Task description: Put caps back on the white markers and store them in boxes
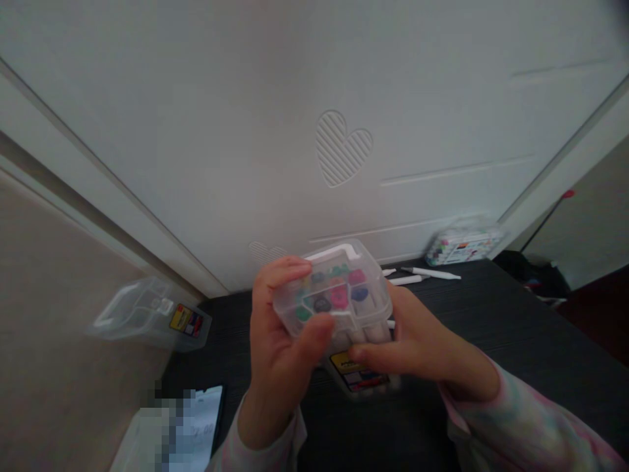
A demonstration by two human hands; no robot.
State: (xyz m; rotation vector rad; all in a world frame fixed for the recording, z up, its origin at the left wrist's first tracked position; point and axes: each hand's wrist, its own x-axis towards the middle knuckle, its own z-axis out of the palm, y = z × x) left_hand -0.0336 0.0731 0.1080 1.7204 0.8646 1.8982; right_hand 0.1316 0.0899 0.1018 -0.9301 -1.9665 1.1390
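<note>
A clear plastic marker case (339, 298) full of coloured marker caps is held up in front of me above a dark table (515, 341). My left hand (280, 334) wraps round its left side, thumb pressed on the front near the latch, fingers over the top edge. My right hand (422, 344) grips its right side and underside, thumb near the yellow label. The lid looks closed over the caps.
An empty clear case (147, 314) with a yellow label lies at the table's left end. Another marker box (462, 244) sits at the far right by the white heart-embossed panel (344, 151). Loose white markers (432, 273) lie beyond my hands. Blurred papers sit bottom left.
</note>
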